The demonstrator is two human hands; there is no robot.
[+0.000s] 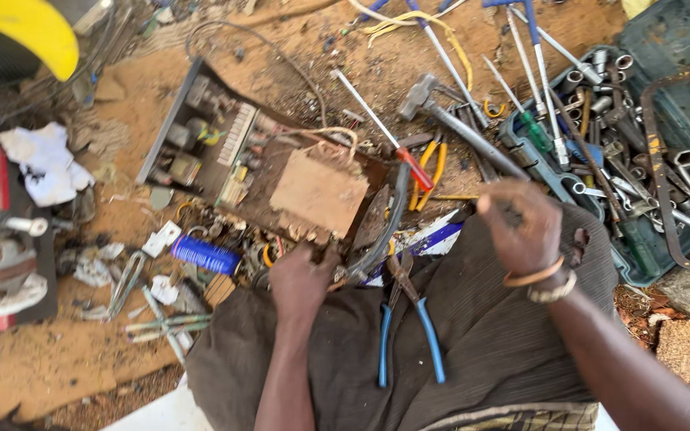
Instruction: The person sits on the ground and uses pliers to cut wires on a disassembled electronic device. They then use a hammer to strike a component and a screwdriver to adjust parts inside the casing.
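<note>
The circuit board [257,164] is a flat, dusty thing with small parts and a brown square on top. It lies on the sandy ground, just past the person's lap. The left hand [301,279] touches its near edge, but its grip is hard to tell. The right hand [521,227] is clenched on a hammer [449,120], and its fingers hide the handle end. A dark tray [664,263], cut off at the right, holds sockets [592,76] and wrenches. Blue pliers [409,319] rest on the lap.

bright even daylight, soft shadows, slight motion blur.
</note>
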